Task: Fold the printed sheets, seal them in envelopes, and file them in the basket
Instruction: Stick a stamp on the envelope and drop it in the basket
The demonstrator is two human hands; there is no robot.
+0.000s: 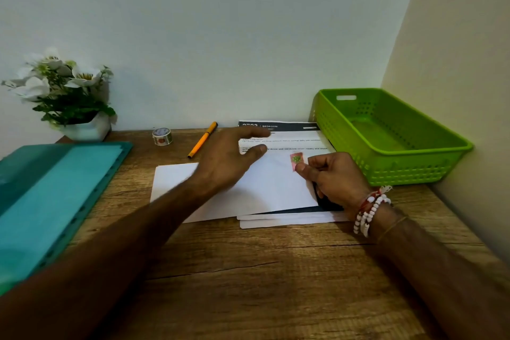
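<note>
Right hand (329, 175) pinches tape strip (297, 159) over envelope (265, 190) lying on printed sheets (292, 137) beside basket (400, 171), left hand (229, 164) spread over it, so imo hold flap flat, centre strip on seam, rub down.

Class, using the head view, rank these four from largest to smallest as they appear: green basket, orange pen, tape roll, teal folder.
1. teal folder, though being nearest the camera enlarges it, so its lead over the basket is unsure
2. green basket
3. orange pen
4. tape roll
</note>
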